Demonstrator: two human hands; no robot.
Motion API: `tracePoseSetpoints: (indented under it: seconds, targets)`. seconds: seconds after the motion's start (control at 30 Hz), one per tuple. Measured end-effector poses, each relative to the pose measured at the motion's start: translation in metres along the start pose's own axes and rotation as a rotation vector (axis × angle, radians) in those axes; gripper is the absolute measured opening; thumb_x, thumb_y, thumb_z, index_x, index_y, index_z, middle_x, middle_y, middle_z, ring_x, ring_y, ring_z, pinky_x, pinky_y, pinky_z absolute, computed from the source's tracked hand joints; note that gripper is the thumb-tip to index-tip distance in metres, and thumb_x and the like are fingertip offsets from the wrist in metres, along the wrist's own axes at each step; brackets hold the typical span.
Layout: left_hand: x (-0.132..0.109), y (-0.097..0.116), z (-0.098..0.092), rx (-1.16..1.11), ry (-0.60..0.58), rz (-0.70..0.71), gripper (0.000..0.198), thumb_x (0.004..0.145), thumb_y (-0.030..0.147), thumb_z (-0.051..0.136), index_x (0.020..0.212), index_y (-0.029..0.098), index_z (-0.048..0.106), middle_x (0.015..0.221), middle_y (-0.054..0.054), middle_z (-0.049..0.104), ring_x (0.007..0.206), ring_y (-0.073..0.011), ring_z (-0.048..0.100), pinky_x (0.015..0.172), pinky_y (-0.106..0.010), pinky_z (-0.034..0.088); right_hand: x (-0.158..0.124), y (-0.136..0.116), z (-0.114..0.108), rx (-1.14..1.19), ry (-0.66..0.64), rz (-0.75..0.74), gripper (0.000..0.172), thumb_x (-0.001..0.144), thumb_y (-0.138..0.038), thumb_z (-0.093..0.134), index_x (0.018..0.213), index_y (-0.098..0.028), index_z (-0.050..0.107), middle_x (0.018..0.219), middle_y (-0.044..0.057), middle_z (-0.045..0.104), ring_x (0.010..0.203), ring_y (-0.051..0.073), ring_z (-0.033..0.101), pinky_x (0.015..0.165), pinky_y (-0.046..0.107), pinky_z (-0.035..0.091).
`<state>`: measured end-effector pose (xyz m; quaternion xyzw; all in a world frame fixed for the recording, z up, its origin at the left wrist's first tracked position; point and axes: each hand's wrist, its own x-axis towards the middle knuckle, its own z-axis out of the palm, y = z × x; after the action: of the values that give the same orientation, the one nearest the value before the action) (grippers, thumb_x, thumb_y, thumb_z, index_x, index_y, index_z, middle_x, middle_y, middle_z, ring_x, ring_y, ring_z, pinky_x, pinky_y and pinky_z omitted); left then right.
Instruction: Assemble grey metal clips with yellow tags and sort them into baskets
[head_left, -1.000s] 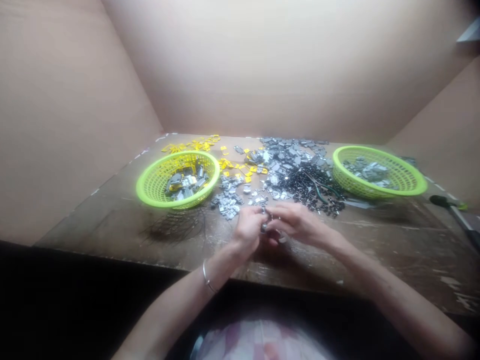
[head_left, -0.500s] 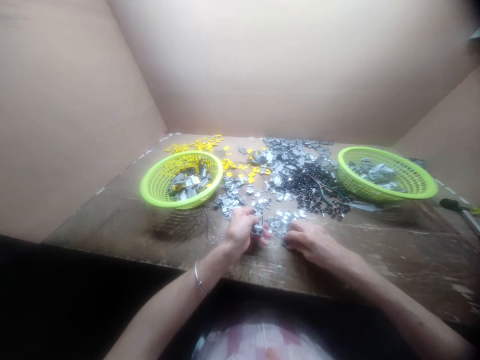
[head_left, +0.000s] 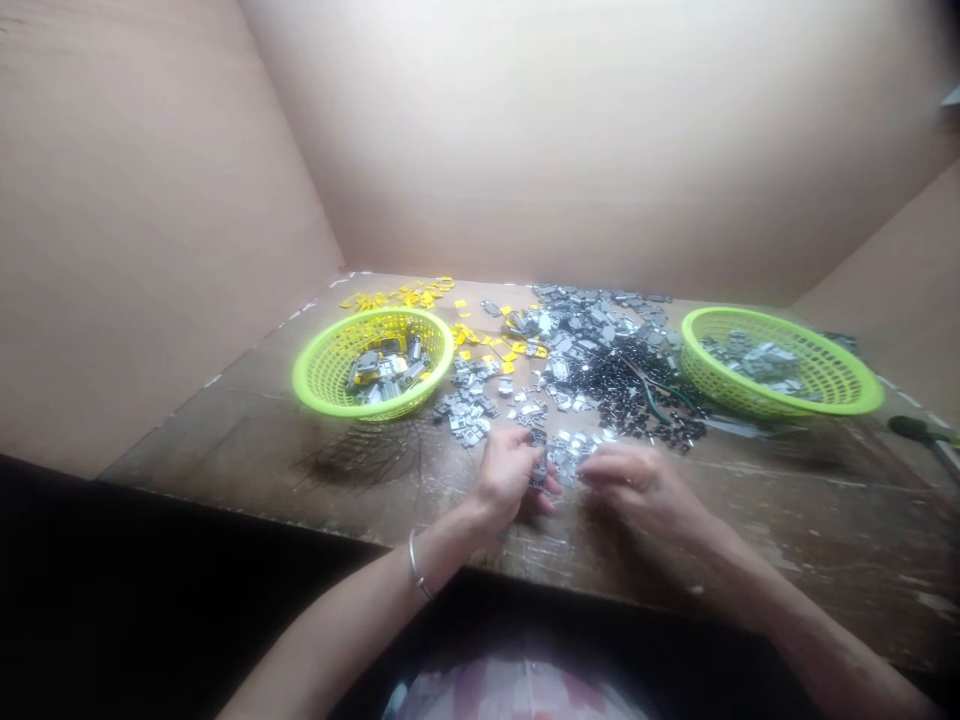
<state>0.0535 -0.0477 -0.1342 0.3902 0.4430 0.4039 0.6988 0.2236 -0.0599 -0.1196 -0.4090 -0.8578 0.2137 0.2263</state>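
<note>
My left hand (head_left: 511, 475), with a bangle on its wrist, is closed around a small grey part (head_left: 538, 462) held upright between thumb and fingers. Just to the right, my right hand (head_left: 634, 485) has its fingers pinched together at the edge of a pile of small silver pieces (head_left: 574, 452). Whatever the right fingertips hold is too small or hidden to make out. Another heap of silver pieces (head_left: 466, 412) lies beyond the left hand. Past the right hand spreads a pile of small black parts (head_left: 626, 385).
A green basket (head_left: 300, 385) of grey and yellow parts stands at left; another green basket (head_left: 862, 392) with grey parts is at right. Green-handled pliers (head_left: 652, 405) lie on the black pile. Yellow pieces (head_left: 401, 297) and grey plates (head_left: 592, 310) cover the table's back.
The view has shifted slightly. My left hand has turned the grey part a little and moved right, closer to the right hand. My right hand has lifted slightly, fingers drawn together.
</note>
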Motion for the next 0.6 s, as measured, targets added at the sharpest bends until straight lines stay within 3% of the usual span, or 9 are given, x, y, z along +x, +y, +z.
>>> tracePoseSetpoints:
  seconds: [0.13, 0.3, 0.6]
  targets:
    - [-0.002, -0.006, 0.007, 0.046, -0.030, 0.034, 0.015, 0.064, 0.025, 0.048, 0.072, 0.012, 0.047, 0.061, -0.003, 0.051, 0.045, -0.0106, 0.051, 0.033, -0.022, 0.042, 0.009, -0.012, 0.002, -0.136, 0.275, -0.054, 0.020, 0.075, -0.011, 0.038, 0.078, -0.016, 0.058, 0.067, 0.004, 0.054, 0.060, 0.011, 0.047, 0.054, 0.022, 0.036]
    - [-0.004, -0.010, 0.012, 0.149, -0.021, 0.093, 0.018, 0.066, 0.029, 0.046, 0.074, 0.013, 0.049, 0.063, -0.003, 0.050, 0.045, -0.0096, 0.050, 0.033, -0.020, 0.041, 0.015, -0.017, 0.010, -0.284, 0.278, -0.132, 0.022, 0.073, -0.006, 0.035, 0.070, -0.014, 0.055, 0.064, 0.005, 0.052, 0.060, 0.012, 0.044, 0.054, 0.023, 0.036]
    - [-0.005, -0.012, 0.013, 0.234, 0.019, 0.134, 0.014, 0.066, 0.024, 0.042, 0.068, 0.013, 0.051, 0.058, -0.002, 0.051, 0.041, -0.0082, 0.048, 0.033, -0.017, 0.037, 0.011, -0.008, 0.017, -0.414, 0.330, -0.246, 0.020, 0.074, -0.008, 0.036, 0.077, -0.015, 0.055, 0.068, 0.006, 0.053, 0.065, 0.014, 0.045, 0.057, 0.026, 0.035]
